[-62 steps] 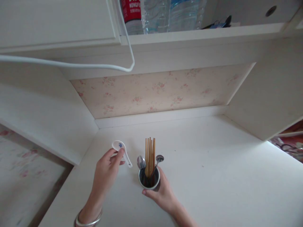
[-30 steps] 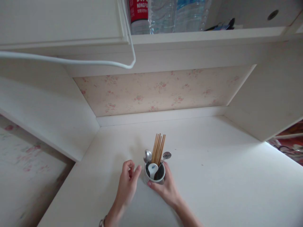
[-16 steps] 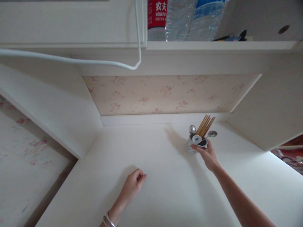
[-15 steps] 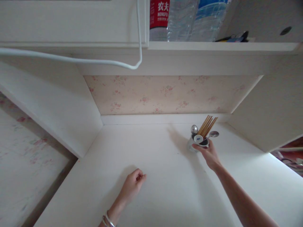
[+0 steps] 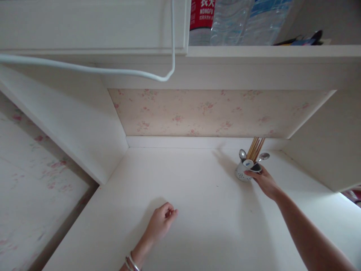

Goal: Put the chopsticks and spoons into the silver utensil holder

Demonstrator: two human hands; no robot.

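My right hand [image 5: 264,181] grips the near right rim of a white utensil holder [image 5: 243,174] with round holes in its side. The holder is at the back right of the white tabletop; whether its base touches the surface is hard to tell. Several wooden chopsticks [image 5: 255,149] lean out of it, with a metal spoon [image 5: 242,154] on the left and another spoon [image 5: 264,156] on the right. A white round piece with a blue mark [image 5: 248,164] shows at the front of its mouth. My left hand [image 5: 161,221], with bangles at the wrist, is curled in a loose fist over the tabletop, holding nothing.
A white tabletop [image 5: 183,177] runs back to a flowered wall panel [image 5: 191,113], between white side panels. Overhead, a shelf [image 5: 267,51] holds plastic-wrapped bottles [image 5: 234,22]. A white cable [image 5: 126,72] hangs across the upper left, before the cabinet door [image 5: 93,26].
The camera view has shifted, so the scene sits further right. My right hand and the utensil holder have moved a little to the right along the tabletop. My left hand stays curled.
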